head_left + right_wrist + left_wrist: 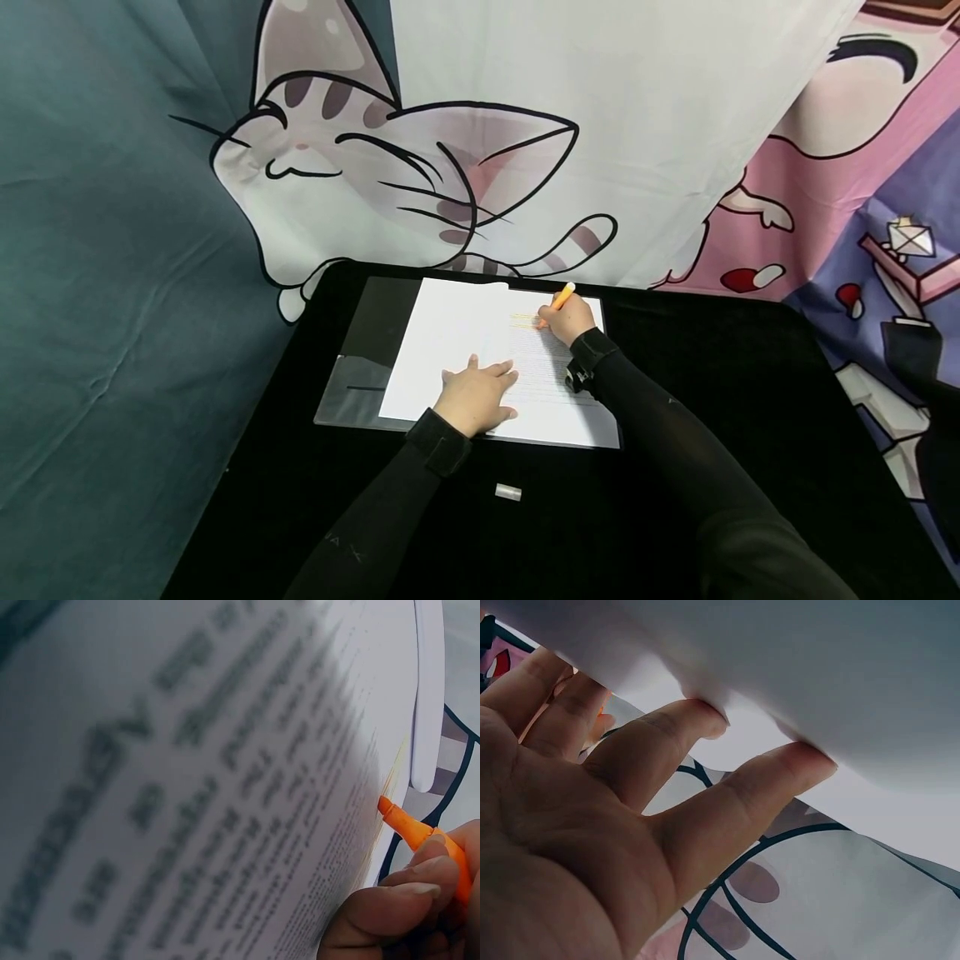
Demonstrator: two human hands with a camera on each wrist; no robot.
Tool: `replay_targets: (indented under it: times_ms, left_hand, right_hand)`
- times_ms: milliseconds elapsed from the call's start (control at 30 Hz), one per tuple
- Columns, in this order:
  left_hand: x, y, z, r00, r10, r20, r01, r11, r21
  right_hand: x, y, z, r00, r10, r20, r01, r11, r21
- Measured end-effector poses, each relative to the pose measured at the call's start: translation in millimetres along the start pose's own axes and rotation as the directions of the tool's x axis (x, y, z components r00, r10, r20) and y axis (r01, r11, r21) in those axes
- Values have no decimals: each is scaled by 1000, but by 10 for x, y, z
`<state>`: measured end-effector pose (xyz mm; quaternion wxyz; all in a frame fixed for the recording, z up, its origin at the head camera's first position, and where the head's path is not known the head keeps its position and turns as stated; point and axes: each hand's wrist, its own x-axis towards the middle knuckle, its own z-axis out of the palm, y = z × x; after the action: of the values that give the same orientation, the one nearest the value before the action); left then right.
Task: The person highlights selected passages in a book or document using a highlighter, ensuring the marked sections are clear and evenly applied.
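My right hand [570, 320] pinches an orange highlighter [562, 297], its tip down at the printed page [536, 379] near the top. Yellow and orange strokes mark several upper lines there. In the right wrist view the highlighter's orange tip [385, 805] meets the paper beside those streaks. Fingers spread, my left hand [476, 398] rests on the lower part of the papers, by the border between the blank white sheet [438, 350] and the printed one. In the left wrist view its fingertips [814, 759] press against the white paper.
Beneath the papers, a clear folder [348, 392] sticks out on the left. A small whitish cylindrical piece [507, 492] lies on the black tablecloth [720, 367] in front of the papers. Behind the table hangs a cartoon-cat curtain [637, 108].
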<state>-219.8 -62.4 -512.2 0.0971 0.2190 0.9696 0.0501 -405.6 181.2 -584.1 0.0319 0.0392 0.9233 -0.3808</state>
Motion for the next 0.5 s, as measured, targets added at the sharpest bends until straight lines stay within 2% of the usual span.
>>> replay_targets:
  times_ms: [167,300,500]
  left_hand:
    - [-3,-6,9,1000,4,-6,-4,1000,-4]
    - [-7,-10,3,1000,5,-7,-5,1000,-10]
    - [-19,-1,-13,1000,4,-4,-4,1000,-15]
  right_hand:
    - [-23,-6,-32,1000,24,12,-24,1000,1]
    - [-139,-100,-86,1000,17,-6,-17,1000,1]
    - [-554,-507,-278,999,47,-11,-47,999,16]
